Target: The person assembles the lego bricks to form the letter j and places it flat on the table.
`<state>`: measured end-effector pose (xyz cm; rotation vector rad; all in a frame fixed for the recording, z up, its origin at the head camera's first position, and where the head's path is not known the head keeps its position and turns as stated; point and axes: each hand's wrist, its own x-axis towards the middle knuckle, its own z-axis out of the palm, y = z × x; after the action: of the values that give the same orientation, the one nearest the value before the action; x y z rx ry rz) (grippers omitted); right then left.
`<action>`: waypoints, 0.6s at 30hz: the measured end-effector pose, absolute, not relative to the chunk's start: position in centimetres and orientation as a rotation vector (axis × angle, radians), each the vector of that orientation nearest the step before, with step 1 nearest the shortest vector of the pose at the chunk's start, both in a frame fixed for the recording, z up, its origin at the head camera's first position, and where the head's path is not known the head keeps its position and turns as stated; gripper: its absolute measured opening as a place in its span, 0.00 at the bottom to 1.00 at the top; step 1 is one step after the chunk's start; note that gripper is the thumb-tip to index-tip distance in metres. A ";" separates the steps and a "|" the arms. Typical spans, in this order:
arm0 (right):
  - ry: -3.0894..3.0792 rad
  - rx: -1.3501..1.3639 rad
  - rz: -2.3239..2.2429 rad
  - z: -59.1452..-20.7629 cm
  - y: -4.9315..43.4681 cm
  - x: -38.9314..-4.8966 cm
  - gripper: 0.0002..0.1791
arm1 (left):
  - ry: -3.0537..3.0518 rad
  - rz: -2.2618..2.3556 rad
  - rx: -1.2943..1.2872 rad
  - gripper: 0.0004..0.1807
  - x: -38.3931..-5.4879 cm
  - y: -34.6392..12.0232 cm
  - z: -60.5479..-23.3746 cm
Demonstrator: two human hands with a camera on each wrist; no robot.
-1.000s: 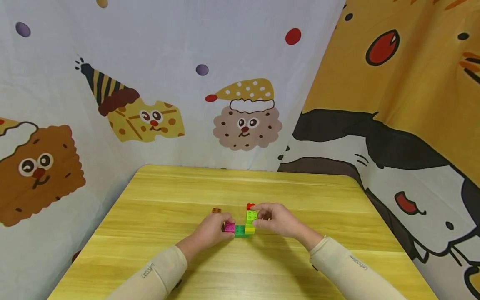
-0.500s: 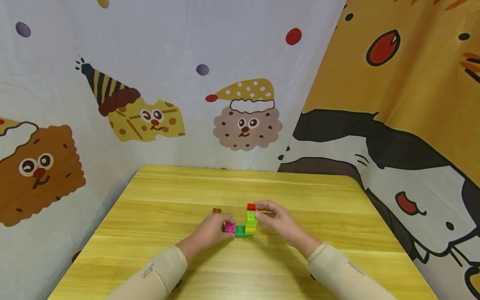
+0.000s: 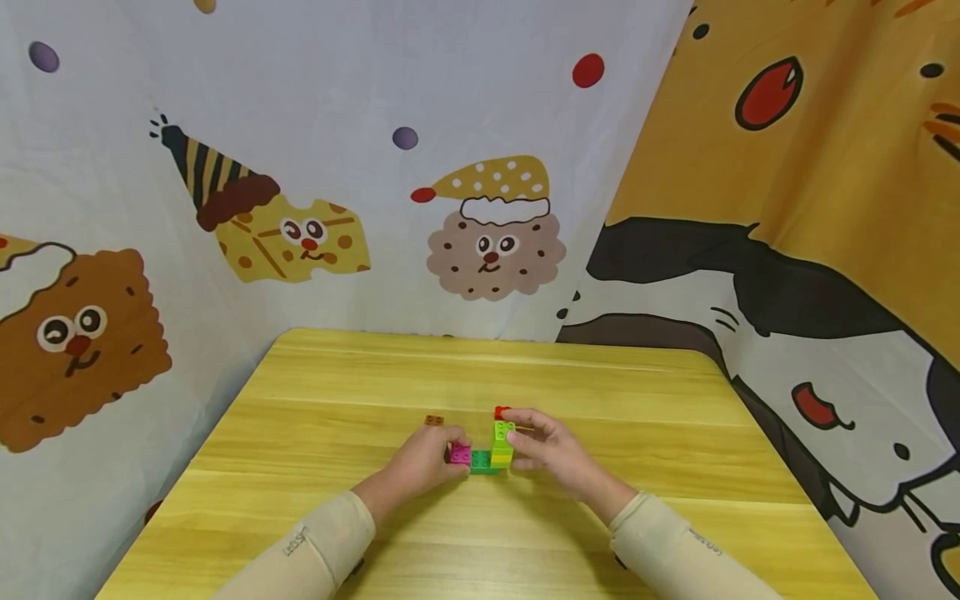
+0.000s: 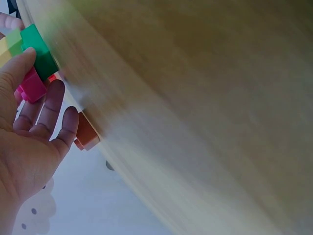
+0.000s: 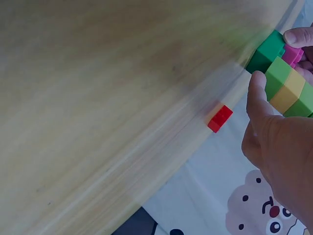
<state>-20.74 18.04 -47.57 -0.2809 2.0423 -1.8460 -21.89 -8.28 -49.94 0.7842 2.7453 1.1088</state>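
Note:
In the head view, my left hand (image 3: 420, 462) grips a magenta toy building brick (image 3: 460, 455) joined to a green brick (image 3: 481, 462) low on the table. The left thumb lies over the green brick in the left wrist view. On the green brick's right end rises an upright stack of lime bricks (image 3: 502, 434) with a yellow brick (image 3: 501, 460) between. My right hand (image 3: 558, 454) is at this stack's right side, thumb overlapping the lime brick and index finger extended past its top. In the right wrist view, one straight fingertip (image 5: 257, 77) is right at the stack's lower end.
A red brick (image 5: 220, 118) stands apart on the table behind the stack, partly covered by my right index finger in the head view. A brown brick (image 3: 433, 420) sits behind my left hand. A cartoon-printed curtain (image 3: 337, 100) hangs beyond the wooden table (image 3: 360, 371).
My right fingers drew back from the stack's far side half a second ago, uncovering the red brick, and now reach to the stack again. The left hand has kept its place.

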 end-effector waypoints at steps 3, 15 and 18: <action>2.041 -0.282 -1.847 -47.8 18.0 -20.8 0.33 | 2.743 1.109 0.778 0.12 -21.9 -8.3 -49.9; 2.037 -0.294 -1.850 -47.8 17.9 -20.9 0.30 | 2.753 1.104 0.801 0.13 -22.1 -8.3 -50.1; 2.046 -0.297 -1.847 -47.8 17.9 -20.9 0.29 | 2.758 1.097 0.799 0.13 -22.1 -8.3 -50.2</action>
<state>-20.87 17.85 -47.76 -0.2971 2.0460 -1.8468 -22.06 -8.32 -50.17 0.7989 2.7575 1.0975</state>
